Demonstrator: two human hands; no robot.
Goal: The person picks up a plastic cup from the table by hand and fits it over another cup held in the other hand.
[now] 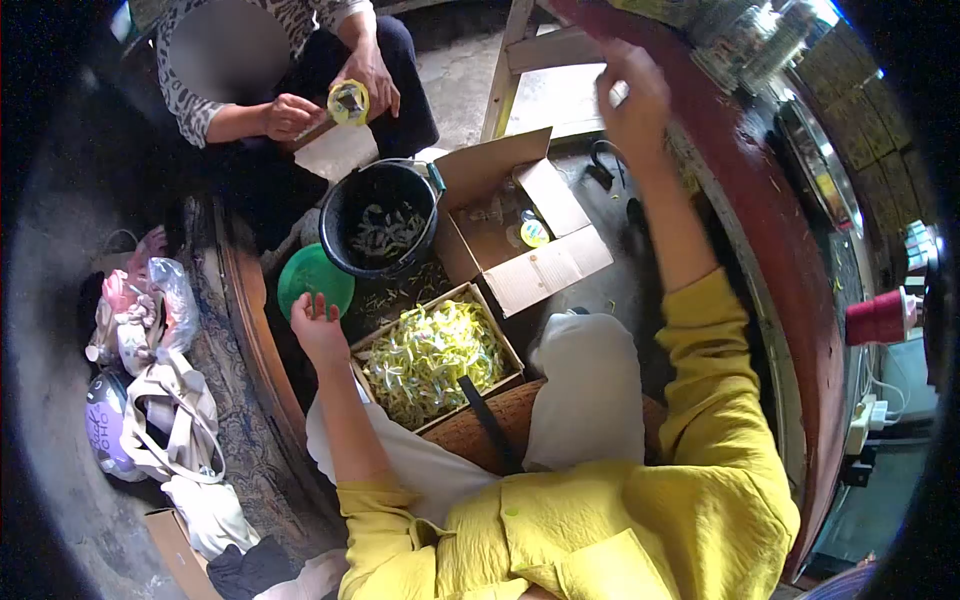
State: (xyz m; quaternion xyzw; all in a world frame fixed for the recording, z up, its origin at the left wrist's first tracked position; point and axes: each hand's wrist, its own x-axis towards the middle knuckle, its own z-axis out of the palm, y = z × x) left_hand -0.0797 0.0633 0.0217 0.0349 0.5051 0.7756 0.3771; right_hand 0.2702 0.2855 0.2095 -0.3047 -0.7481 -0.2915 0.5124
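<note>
My left hand is beside the rim of a green round plate or lid, its fingers apart and nothing seen in it. Raised at the upper right, my right hand has curled fingers around a small whitish thing that I cannot make out. Below and between my hands, a shallow box full of yellow-green strips rests by my lap. A black bucket with pale pieces inside stands behind it. Right of the bucket is an open cardboard box holding a small yellow-and-white container.
Across from me a person holds a yellow-rimmed round item. Bags and cloths lie at the left beside a wooden-edged seat. A dark red ledge runs along the right, with a pink cup.
</note>
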